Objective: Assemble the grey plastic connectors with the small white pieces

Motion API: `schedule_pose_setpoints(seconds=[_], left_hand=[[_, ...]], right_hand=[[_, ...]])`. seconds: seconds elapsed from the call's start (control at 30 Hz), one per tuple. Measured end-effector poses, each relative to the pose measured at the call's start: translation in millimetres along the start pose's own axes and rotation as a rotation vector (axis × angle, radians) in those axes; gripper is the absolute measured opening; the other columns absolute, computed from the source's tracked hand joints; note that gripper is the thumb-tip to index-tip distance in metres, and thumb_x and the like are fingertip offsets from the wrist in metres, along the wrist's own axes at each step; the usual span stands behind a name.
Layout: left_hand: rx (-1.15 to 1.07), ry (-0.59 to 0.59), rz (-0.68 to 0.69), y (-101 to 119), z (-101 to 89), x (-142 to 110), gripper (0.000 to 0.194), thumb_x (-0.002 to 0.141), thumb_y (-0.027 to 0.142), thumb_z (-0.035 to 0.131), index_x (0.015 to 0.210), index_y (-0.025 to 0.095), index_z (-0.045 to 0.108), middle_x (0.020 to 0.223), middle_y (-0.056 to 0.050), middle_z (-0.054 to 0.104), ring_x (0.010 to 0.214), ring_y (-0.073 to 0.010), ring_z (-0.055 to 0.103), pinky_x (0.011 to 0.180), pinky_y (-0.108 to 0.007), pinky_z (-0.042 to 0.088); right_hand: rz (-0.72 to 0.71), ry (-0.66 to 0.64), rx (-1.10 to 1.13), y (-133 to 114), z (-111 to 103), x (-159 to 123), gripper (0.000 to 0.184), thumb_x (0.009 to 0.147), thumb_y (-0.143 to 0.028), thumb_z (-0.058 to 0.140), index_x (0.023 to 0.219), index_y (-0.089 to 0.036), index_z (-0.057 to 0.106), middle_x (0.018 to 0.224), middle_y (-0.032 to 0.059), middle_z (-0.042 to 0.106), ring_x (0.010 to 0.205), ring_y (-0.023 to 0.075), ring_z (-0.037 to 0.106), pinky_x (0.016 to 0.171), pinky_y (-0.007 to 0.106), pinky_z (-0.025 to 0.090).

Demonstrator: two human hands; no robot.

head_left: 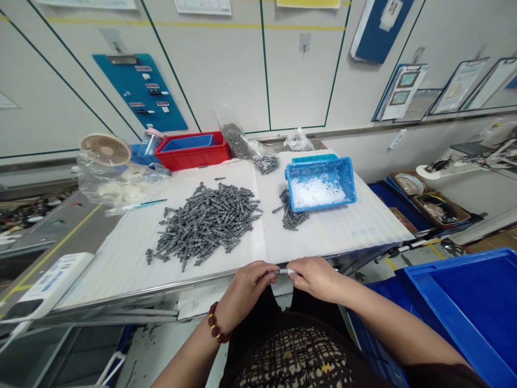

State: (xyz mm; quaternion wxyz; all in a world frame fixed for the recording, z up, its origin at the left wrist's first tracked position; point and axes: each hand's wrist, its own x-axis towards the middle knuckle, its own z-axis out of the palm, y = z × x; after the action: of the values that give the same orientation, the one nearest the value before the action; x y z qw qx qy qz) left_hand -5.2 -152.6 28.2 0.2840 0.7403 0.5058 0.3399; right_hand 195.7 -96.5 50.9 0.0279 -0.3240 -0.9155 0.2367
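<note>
Left hand (242, 288) and right hand (315, 277) are both closed in a narrow pinch on one small grey-and-silver part (285, 271), which sits between them just off the steel table edge (121, 291), on the person's side (red bead bracelet (213, 322) on the left wrist). Directly ahead, on a white ribbed foam sheet (331, 226), lies a large loose pile of grey plastic parts (205, 226), with a smaller pile of grey parts (288, 211) to its right. Nothing stands between the hands and the large pile. Just past the smaller pile, a blue perforated basket (321, 183) holds white pieces (317, 194) and sits tilted on a teal tray (315, 158). Further back, a clear bag of grey parts (252, 151) slumps against a red crate (189, 153), which has a blue bin (188, 143) nested inside. Back left are a clear plastic bag of white items (121, 183), a small desk fan (105, 149) and a pink-lidded clear bottle (150, 141). A large blue crate (456, 318) sits at the person's right elbow (its contents can't be seen from this angle), and two cardboard trays of bagged items (440, 210) sit on the floor beyond the table's right side.
</note>
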Motion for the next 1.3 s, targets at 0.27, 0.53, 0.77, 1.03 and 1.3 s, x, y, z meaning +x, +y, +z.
schedule_pose_setpoints(seconds=[0.27,0.53,0.77,1.03,1.3], left_hand=[[0.003,-0.036,-0.039,5.3,-1.8,-2.3,0.02,0.089,0.024,0.045,0.095,0.02,0.064,0.081,-0.003,0.067,0.071,-0.0139,0.065,0.065,-0.023,0.052],[0.026,-0.026,-0.031,3.8,-0.2,-2.8,0.02,0.089,0.025,0.045,0.095,0.02,0.064,0.082,-0.003,0.068,0.074,-0.0144,0.066,0.067,-0.023,0.052],[0.262,0.131,0.022,-22.3,-29.1,7.9,0.021,0.089,0.025,0.046,0.094,0.019,0.065,0.084,-0.005,0.068,0.078,-0.0163,0.064,0.072,-0.026,0.052],[0.829,0.273,-0.155,-45.5,-66.0,87.5,0.027,0.084,0.014,0.046,0.104,0.015,0.064,0.114,-0.012,0.06,0.103,-0.0264,0.054,0.092,-0.041,0.042],[0.796,-0.014,-0.159,-43.4,7.5,175.7,0.017,0.083,0.008,0.05,0.083,0.013,0.066,0.085,-0.011,0.066,0.087,-0.0219,0.058,0.077,-0.033,0.045]], right_hand=[[0.083,0.076,-0.123,-4.0,8.5,4.3,0.029,0.088,-0.037,0.047,0.073,-0.018,0.062,0.069,0.0028,0.064,0.063,0.0146,0.055,0.054,0.026,0.019],[0.204,0.07,-0.183,-6.3,10.3,9.6,0.038,0.085,-0.05,0.048,0.073,-0.018,0.064,0.072,0.0064,0.068,0.068,0.019,0.061,0.054,0.026,0.024],[0.24,0.093,-0.12,11.2,13.2,9.8,0.029,0.088,-0.039,0.045,0.073,-0.018,0.06,0.07,0.0043,0.065,0.067,0.0175,0.059,0.055,0.026,0.025],[0.175,0.164,0.182,37.9,10.9,0.0,0.024,0.092,-0.035,0.039,0.091,-0.02,0.058,0.09,0.0056,0.065,0.082,0.0202,0.06,0.068,0.026,0.038],[0.158,0.176,0.261,41.9,12.0,-0.1,0.026,0.093,-0.035,0.033,0.096,-0.022,0.056,0.088,0.0043,0.065,0.078,0.0197,0.06,0.067,0.028,0.04]])
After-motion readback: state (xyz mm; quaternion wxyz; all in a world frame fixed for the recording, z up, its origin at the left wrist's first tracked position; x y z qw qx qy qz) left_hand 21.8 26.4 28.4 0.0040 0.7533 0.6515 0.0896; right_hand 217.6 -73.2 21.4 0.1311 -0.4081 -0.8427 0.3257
